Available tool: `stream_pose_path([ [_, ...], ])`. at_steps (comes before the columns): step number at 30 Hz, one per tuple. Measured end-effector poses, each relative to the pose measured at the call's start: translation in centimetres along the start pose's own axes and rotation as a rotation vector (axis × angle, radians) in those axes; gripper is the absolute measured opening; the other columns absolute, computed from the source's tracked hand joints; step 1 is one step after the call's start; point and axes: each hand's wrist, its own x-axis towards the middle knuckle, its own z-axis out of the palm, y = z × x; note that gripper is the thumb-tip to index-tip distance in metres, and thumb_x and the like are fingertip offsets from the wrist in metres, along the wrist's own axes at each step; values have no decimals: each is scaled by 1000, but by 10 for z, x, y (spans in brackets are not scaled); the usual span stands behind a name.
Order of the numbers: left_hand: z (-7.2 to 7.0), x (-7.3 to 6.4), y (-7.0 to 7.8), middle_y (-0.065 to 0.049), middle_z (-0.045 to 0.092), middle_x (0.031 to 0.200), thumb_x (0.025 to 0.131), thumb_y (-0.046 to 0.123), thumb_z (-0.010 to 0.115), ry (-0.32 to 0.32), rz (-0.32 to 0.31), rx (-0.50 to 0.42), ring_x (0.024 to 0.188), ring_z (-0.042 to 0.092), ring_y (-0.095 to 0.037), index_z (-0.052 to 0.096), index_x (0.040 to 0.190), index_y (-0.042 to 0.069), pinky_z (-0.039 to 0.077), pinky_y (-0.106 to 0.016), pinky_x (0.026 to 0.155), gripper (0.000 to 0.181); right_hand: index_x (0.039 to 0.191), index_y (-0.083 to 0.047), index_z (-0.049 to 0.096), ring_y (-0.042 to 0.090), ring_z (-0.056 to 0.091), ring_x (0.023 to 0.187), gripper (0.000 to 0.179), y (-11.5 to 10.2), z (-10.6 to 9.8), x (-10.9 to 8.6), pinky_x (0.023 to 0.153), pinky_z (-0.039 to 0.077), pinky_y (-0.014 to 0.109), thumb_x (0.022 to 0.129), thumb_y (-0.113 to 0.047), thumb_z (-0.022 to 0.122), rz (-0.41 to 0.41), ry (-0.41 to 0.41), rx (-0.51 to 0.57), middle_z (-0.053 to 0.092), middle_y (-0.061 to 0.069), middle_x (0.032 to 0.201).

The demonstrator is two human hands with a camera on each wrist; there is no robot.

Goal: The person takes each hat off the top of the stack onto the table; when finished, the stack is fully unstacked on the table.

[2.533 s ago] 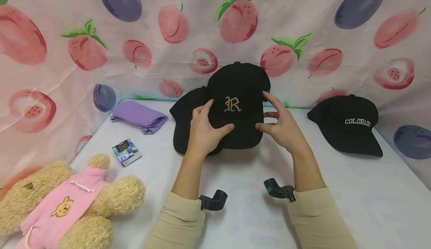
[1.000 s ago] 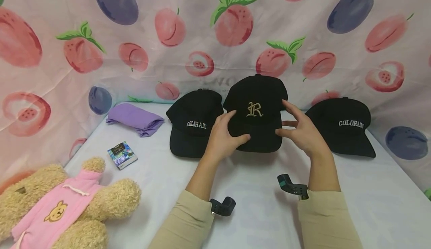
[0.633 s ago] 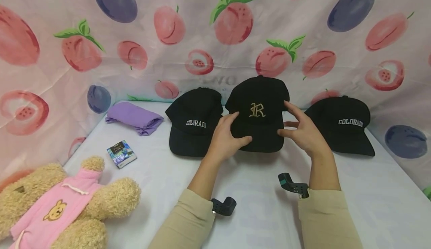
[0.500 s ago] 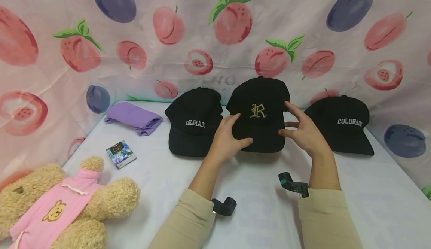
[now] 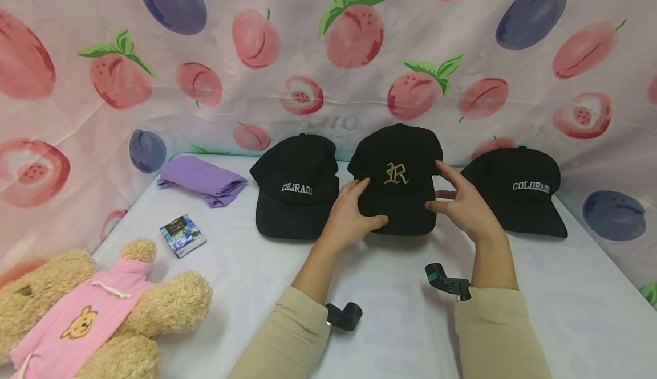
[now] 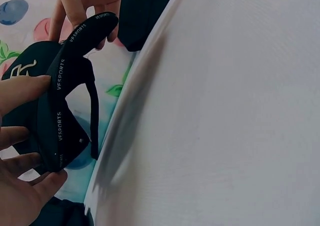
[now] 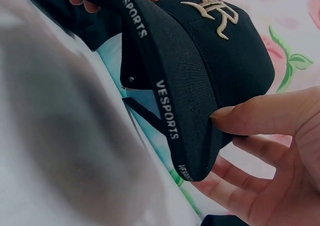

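Note:
A black baseball cap [image 5: 397,146] with a gold embroidered R faces me near the back of the table. My left hand [image 5: 345,219] grips its brim from the left, thumb on top and fingers along the side. On the opposite side my right hand [image 5: 464,207] pinches the brim edge, as the right wrist view shows with the thumb on top of the brim [image 7: 175,60]. "VESPORTS" runs along the brim's edge in both wrist views. To its left sits a black COLORADO cap [image 5: 295,162]; a second COLORADO cap [image 5: 515,165] stands to its right, partly behind my right hand.
A folded purple cloth [image 5: 201,176] lies at the back left, with a small blue patterned box [image 5: 183,235] before it. A teddy bear in a pink hoodie [image 5: 97,305] lies at the front left. Behind the white table [image 5: 390,322] hangs a fruit-print curtain [image 5: 205,122].
Both hands have carried the R cap to the right and lowered it. The left COLORADO cap, partly covered before, now shows its lettering. Over the last half second the cap sinks slightly.

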Motion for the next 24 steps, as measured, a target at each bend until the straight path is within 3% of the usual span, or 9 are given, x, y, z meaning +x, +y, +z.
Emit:
stream_pose_path([
  [14, 6, 2, 3, -9, 27, 170, 87, 27, 82, 8, -20, 22, 157, 28, -30, 37, 162, 18, 32, -50, 124, 88, 166, -41, 9, 44, 37, 150, 103, 4, -3, 2, 113, 31, 74, 92, -11, 73, 23, -9, -21, 9, 6, 175],
  [24, 17, 8, -5, -10, 27, 169, 87, 26, 83, -20, -32, 22, 157, 28, -31, 35, 162, 16, 32, -51, 124, 89, 168, -33, 10, 47, 37, 149, 99, 12, -1, 0, 113, 35, 71, 93, -8, 70, 20, -1, -31, 10, 11, 175],
])
